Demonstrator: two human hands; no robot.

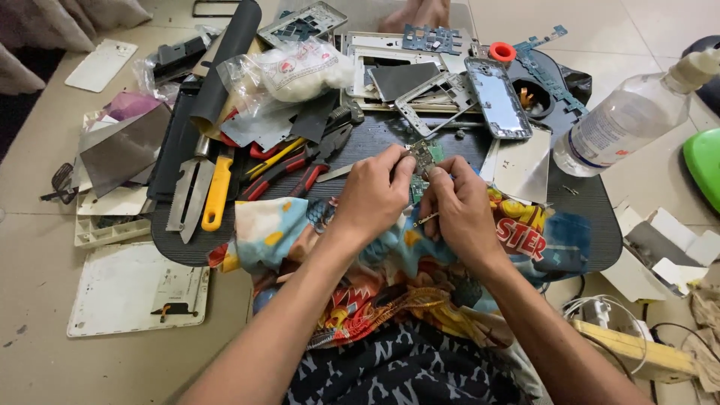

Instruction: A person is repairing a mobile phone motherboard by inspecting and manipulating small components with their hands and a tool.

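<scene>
Fingers of both hands half-hide a small green circuit board [424,159].

A pale tiled floor [45,247] fills the left and upper right of the frame under even, soft light. A low dark table [585,202] spans the centre. Grey fabric [45,22] hangs at the upper left corner.

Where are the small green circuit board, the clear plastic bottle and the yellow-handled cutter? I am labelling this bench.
Small green circuit board [425,155], head view, on its upper part above the fingers.
Clear plastic bottle [626,124], head view, mid-body.
Yellow-handled cutter [216,191], head view, middle of the handle.
</scene>
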